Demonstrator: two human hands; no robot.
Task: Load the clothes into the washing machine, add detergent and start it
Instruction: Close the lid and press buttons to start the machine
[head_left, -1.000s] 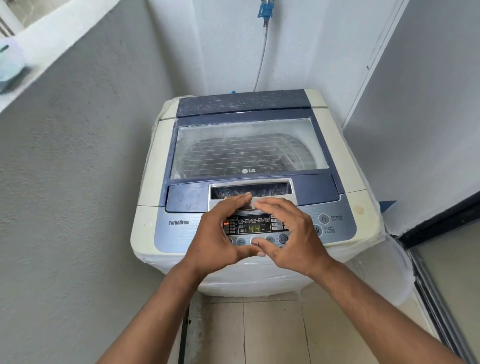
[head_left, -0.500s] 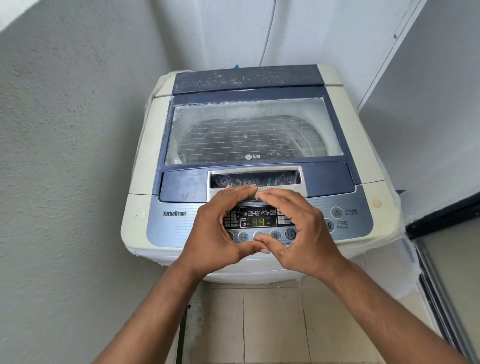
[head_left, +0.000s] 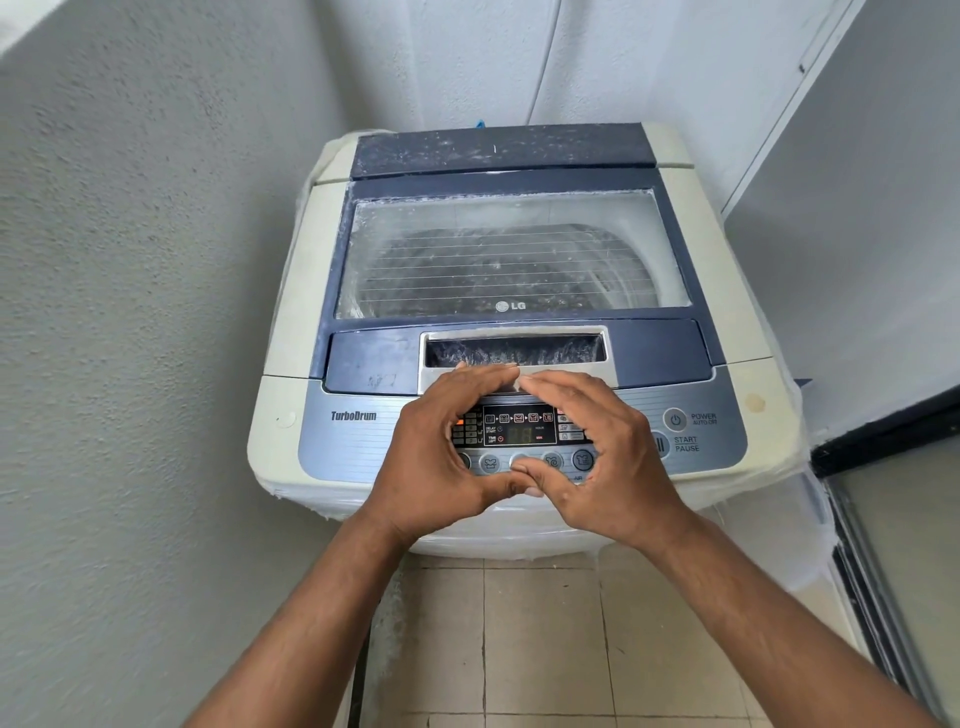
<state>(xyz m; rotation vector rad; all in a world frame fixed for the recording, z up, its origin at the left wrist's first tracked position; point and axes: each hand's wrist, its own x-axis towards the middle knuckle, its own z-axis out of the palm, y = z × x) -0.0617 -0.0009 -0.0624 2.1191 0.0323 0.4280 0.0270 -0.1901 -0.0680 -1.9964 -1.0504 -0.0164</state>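
Observation:
A cream and blue top-loading washing machine stands in a narrow corner with its glass lid closed. Dark contents show dimly through the glass. My left hand and my right hand curve around the control panel display, fingertips nearly meeting above it and thumbs touching below it. Both hands hold nothing. My right thumb rests at the row of round buttons. The display digits look dim. The start/pause button is partly hidden behind my right hand; the power button is uncovered.
A rough grey wall runs close along the left. White walls stand behind and to the right. A dark door frame sits at the right. Beige floor tiles lie below the machine's front.
The camera has come closer and tilted down, so the machine fills more of the view. My hands stay cupped around the display. The green "44" digits no longer glow.

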